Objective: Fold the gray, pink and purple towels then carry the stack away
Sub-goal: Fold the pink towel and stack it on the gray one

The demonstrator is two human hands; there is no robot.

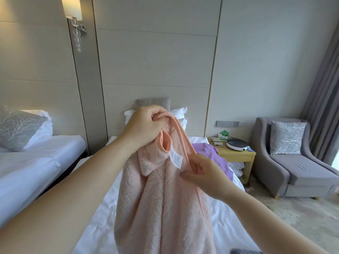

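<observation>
**Pink towel held up over the bed**

At the near bottom edge, right of centre, a sliver of dark gray fabric lies on the white-sheeted bed; too little of it shows to tell what it is.

Above the bed hangs the pale pink quilted fleece towel, bunched and draped downward, its lower part running out of view at the bottom. The right hand is at the towel's right side, thumb and curled fingers pinching its peach-coloured bound hem. Just left of that hand, a white printed care label dangles from the hem. Higher and to the left, the left hand has its fingers closed tightly round the towel's gathered top edge, holding it up.

Behind the pink towel, on the right side of the bed, lies the lilac purple towel, crumpled and partly hidden by the right hand. At the far head of the bed are white pillows and a gray patterned cushion.

To the right, beside the bed, a pale wooden bedside worktop carries a round white appliance with a black top. Further right stand a gray upholstered armchair and gray curtains. On the left is a second white bed, with a lit wall lamp above.
</observation>
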